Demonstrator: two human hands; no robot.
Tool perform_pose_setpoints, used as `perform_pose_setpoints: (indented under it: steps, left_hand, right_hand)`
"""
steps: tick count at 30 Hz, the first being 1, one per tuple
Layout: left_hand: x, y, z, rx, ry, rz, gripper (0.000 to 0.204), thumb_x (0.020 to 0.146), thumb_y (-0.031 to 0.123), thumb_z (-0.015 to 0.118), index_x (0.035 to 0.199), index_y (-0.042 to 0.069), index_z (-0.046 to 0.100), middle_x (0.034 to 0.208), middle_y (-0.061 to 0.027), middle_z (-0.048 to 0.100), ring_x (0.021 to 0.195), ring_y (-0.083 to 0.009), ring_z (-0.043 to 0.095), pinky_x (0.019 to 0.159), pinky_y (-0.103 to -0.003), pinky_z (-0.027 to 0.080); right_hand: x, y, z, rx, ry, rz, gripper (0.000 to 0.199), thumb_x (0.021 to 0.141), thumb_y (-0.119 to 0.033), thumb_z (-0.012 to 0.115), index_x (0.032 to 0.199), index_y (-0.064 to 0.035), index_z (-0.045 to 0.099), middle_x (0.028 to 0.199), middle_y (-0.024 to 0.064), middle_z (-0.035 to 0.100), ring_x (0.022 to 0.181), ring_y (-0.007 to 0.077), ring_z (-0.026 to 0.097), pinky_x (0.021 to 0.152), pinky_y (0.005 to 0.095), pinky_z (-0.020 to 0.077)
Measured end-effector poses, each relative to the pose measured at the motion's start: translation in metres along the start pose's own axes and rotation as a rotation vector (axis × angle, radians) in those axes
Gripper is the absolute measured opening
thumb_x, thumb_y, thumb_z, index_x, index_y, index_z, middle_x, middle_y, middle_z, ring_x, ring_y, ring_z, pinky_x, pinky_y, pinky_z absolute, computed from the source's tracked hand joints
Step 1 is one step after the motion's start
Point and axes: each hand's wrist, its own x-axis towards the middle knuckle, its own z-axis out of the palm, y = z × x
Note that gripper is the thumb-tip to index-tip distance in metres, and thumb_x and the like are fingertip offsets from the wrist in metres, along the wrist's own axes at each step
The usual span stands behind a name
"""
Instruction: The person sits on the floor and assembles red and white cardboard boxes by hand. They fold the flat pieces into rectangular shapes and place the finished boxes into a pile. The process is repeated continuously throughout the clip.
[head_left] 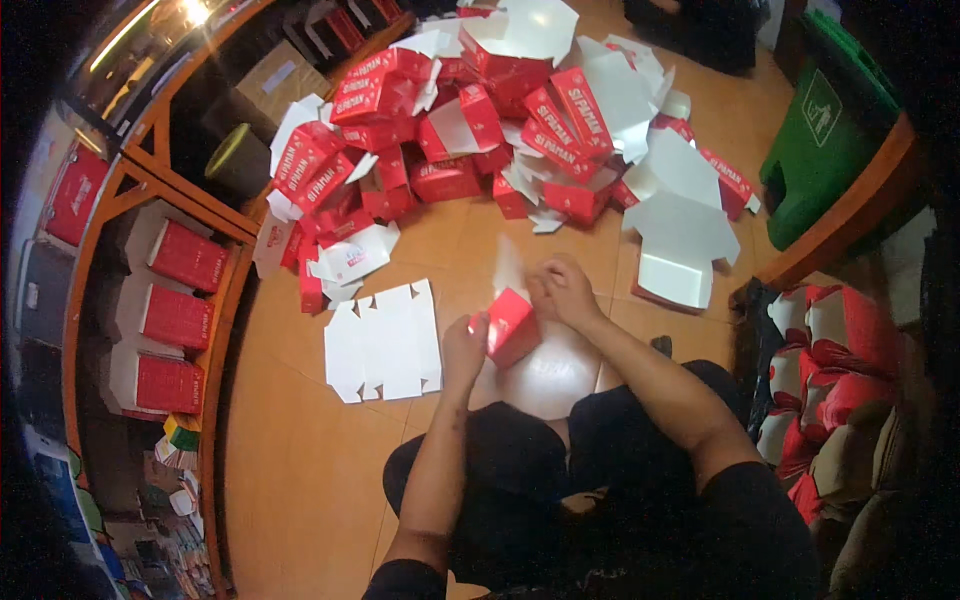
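Observation:
A small red cardboard box (512, 338) is held up in front of my lap, part-folded, with a blurred white flap (508, 265) standing from its far end. My left hand (464, 347) grips its left side, thumb against the red face. Bent fingers of my right hand (562, 290) close at the box's far right edge, beside the flap; their exact hold is hard to make out. On the floor to the left lies a flat, white, die-cut box blank (385, 342) with notched edges.
A large heap of red and white boxes (450, 130) spreads beyond my hands. An open white box (675, 275) lies to the right. Wooden shelving (230, 290) with red packs stands left, a green bin (825, 130) far right. Red and white items (840, 340) are stacked near right.

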Motion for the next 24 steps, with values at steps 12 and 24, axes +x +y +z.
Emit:
perform_pose_setpoints:
  steps: [12, 24]
  left_hand:
    - [-0.003, 0.022, -0.002, -0.087, -0.191, -0.030, 0.039, 0.094, 0.033, 0.061, 0.077, -0.002, 0.062, 0.065, -0.0190, 0.059, 0.057, -0.0258, 0.056, 0.056, -0.040, 0.043]
    - [-0.011, 0.027, 0.001, -0.139, -0.147, 0.042, 0.030, 0.097, 0.026, 0.059, 0.082, 0.000, 0.061, 0.068, -0.0160, 0.058, 0.061, -0.0203, 0.056, 0.058, -0.036, 0.044]
  right_hand:
    - [-0.017, -0.030, -0.006, -0.388, -0.279, -0.200, 0.032, 0.084, -0.025, 0.071, 0.112, -0.0099, 0.068, 0.135, 0.0204, 0.044, 0.126, 0.0383, 0.047, 0.105, 0.0442, 0.0406]
    - [-0.018, -0.031, 0.000, -0.267, -0.426, -0.214, 0.026, 0.092, -0.025, 0.063, 0.109, -0.0050, 0.067, 0.116, 0.0185, 0.060, 0.110, 0.0344, 0.059, 0.097, 0.0402, 0.0458]
